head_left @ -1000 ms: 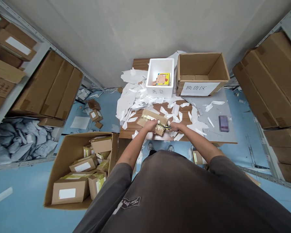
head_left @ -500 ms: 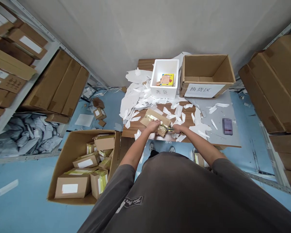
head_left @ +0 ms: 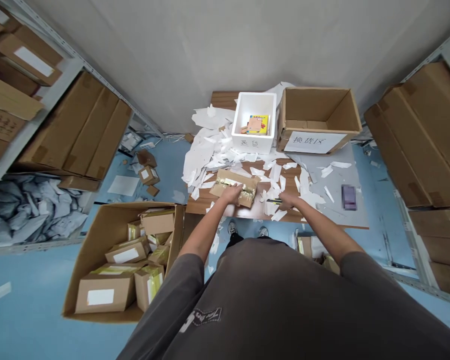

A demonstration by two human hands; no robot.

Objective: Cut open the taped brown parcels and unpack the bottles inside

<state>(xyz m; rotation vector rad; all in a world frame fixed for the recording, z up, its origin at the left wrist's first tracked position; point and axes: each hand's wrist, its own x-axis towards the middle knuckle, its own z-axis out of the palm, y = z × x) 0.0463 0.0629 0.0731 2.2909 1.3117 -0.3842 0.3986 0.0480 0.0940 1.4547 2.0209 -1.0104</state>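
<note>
While my left hand (head_left: 232,194) holds the parcel (head_left: 244,183) near the table's (head_left: 198,205) front edge, my right hand (head_left: 286,201) is closed round a yellow-and-black cutter (head_left: 273,201), just beside the parcel but not touching it. I'd judge the cutting partway at best (whether the tape (head_left: 251,189) is slit, I can't tell). To my left, a big carton (head_left: 107,225) holds more taped parcels (head_left: 126,254), seemingly all to do. Past torn white paper (head_left: 197,160), small packs (head_left: 258,124) lie in a white foam box (head_left: 263,145), probably dealt with.
</note>
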